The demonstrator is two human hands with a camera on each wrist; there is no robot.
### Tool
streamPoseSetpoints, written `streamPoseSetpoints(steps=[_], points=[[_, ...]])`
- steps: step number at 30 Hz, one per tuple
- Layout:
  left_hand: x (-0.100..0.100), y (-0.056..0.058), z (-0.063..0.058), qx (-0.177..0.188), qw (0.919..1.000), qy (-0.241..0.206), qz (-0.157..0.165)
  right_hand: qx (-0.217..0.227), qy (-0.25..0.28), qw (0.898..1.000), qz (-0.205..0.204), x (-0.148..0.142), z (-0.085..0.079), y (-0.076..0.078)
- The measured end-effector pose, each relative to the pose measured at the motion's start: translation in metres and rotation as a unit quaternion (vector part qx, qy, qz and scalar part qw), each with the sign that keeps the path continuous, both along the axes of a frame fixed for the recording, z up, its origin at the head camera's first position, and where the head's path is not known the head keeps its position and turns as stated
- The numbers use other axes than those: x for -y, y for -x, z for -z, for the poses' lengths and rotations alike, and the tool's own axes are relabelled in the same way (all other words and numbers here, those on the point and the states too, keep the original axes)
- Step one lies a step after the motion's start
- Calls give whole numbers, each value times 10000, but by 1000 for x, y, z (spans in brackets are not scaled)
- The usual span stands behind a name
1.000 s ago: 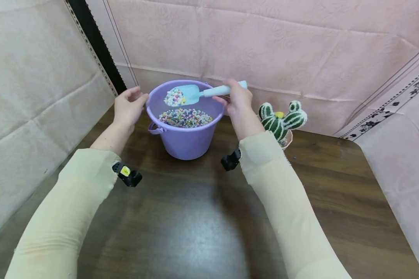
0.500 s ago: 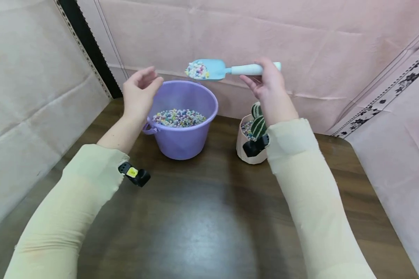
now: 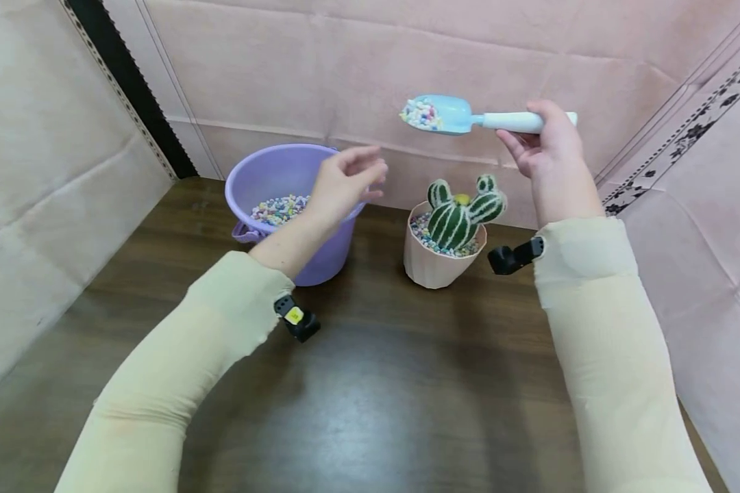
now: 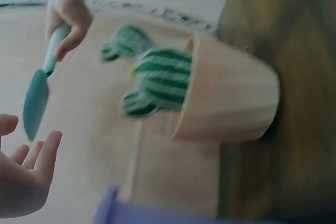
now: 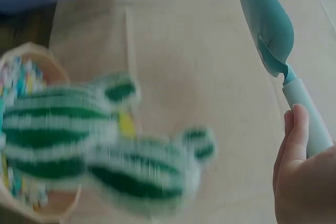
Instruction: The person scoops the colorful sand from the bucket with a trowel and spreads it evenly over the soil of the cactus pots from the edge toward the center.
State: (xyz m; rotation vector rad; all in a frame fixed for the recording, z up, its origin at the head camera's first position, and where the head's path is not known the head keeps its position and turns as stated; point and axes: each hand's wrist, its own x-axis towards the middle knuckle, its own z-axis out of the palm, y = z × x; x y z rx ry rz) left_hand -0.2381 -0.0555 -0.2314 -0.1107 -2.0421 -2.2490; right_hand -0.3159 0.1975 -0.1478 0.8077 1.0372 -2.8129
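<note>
My right hand (image 3: pixel 553 147) grips the pale handle of a light blue trowel (image 3: pixel 453 114), held level above and behind the potted cactus. Small multicoloured pebbles (image 3: pixel 422 114) lie in its blade. In the right wrist view the trowel (image 5: pixel 266 22) shows from below. A green-and-white knitted cactus (image 3: pixel 455 220) with a yellow flower stands in a cream pot (image 3: pixel 433 267), with pebbles around its base. My left hand (image 3: pixel 344 179), fingers loosely bent and holding nothing, hovers over the right rim of a purple bucket (image 3: pixel 265 164). Left forearm and hand hide part of that bucket, which has pebbles inside.
The brown wooden table (image 3: pixel 370 397) stretches in front of the bucket and pot. A pinkish cloth wall (image 3: pixel 358 61) rises behind them, with another cloth side (image 3: pixel 37 171) at the left.
My right hand has lifted the loaded trowel out of the bucket and carried it right, past the cactus. My left hand has left the bucket's left rim and moved right across it.
</note>
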Motion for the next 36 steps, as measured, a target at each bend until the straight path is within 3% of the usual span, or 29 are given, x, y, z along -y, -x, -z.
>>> streamPoseSetpoints(steps=[3, 5, 10, 13, 22, 25, 29, 36], points=[[-22, 2, 14, 116, 9987, 395, 310, 38, 78, 9999, 119, -22, 3, -1], [-34, 4, 25, 167, 9963, 779, 334, 54, 119, 9997, 187, -37, 6, -2], [-47, 6, 50, 241, 9808, 1927, -151, 128, 303, 9986, 413, -66, 12, -5], [-51, 7, 62, 402, 9737, 2199, -435, 193, 392, 9974, 568, -82, 16, -8], [-58, 18, 93, 889, 9702, 2091, -842, 348, 398, 9962, 692, -123, 30, -20], [-62, 22, 100, 1038, 9738, 1821, -883, 368, 436, 9958, 718, -135, 36, -22], [-67, 27, 103, 1090, 9795, 1431, -901, 360, 449, 9954, 771, -149, 45, -24], [-68, 42, 104, 950, 9826, 1201, -1049, 389, 383, 9968, 578, -163, 62, -24]])
